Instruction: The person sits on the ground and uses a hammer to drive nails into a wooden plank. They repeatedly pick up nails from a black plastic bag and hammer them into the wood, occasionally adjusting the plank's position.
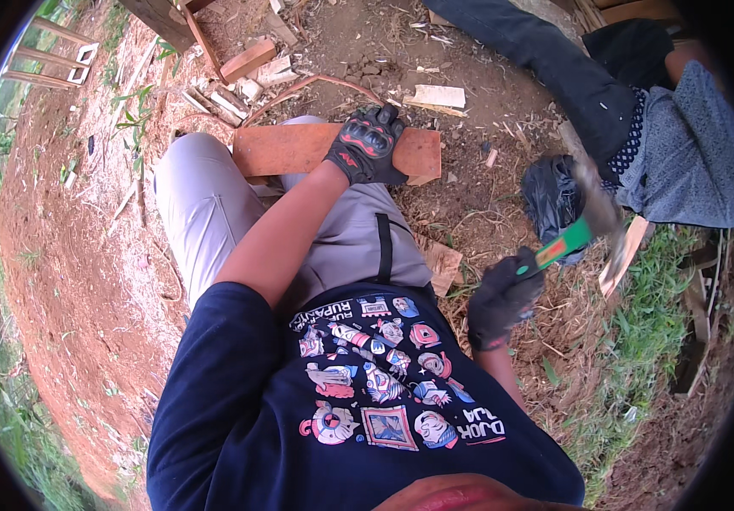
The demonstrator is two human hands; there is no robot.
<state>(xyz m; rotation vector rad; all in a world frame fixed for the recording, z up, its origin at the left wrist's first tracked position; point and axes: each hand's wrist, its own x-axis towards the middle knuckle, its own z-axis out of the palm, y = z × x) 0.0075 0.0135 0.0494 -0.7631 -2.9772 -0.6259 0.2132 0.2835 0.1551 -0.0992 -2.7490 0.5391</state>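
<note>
Reddish-brown wooden board [299, 149] lies flat across the person's knees, long axis running left to right in the head view, slightly bowed by the lens. Its left end sits over the left thigh, its right end juts past the right knee, above the bare ground. Face is smooth, flat and orange-red, edges squared, right end cut straight; a paler strip shows along the lower right corner. Left hand [367, 145], in a black glove with red knuckle padding, presses palm-down on the board's right half, fingers spread and curled over the far edge, clamping the board against the leg. Right hand [501, 300], in a dark glove, is closed in a fist around the green handle of a hammer [584, 226]; handle runs up and to the right from the fist, the head blurred at the upper end, well apart from the board and off to its right. Person sits in light grey trousers [205, 204] and a dark blue printed shirt. Just beyond the hammer, a black plastic bag [550, 196] on the soil. Wood offcuts [252, 64] scattered on red earth past the board. Another person's dark trouser leg [554, 68] crosses the upper right.
</note>
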